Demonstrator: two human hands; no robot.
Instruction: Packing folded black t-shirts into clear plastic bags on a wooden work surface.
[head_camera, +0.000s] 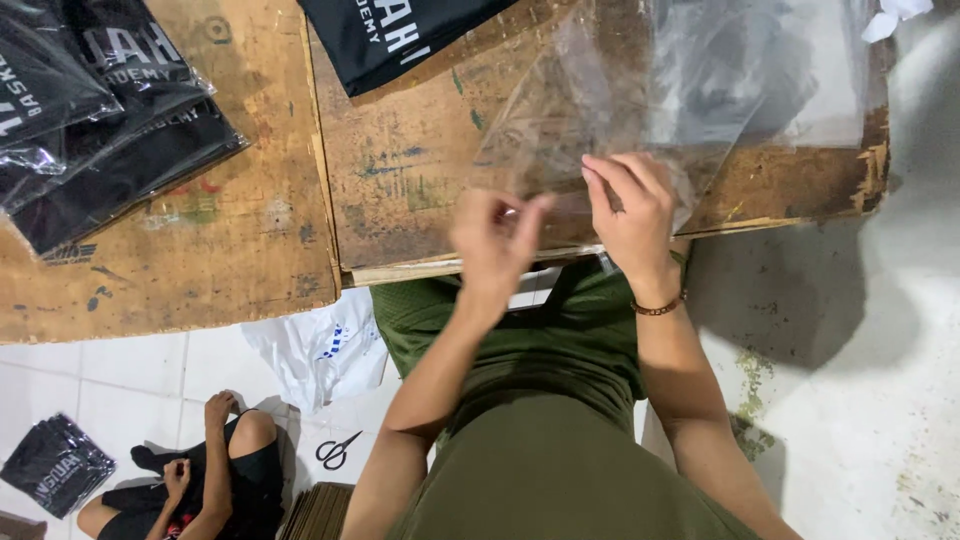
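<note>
A clear plastic bag (690, 75) lies on a worn wooden table (400, 150), its open edge toward me. My right hand (632, 215) pinches the bag's near edge with thumb and fingers. My left hand (495, 245) is just left of it, fingers pinched together at the same edge, on the bag's thin flap. A folded black garment with white lettering (395, 35) lies on the table behind the bag.
A stack of bagged black garments (90, 110) sits at the table's far left. On the tiled floor below lie a white plastic bag (320, 350), scissors (338, 450), a bagged black garment (55, 465) and a seated person (215, 470).
</note>
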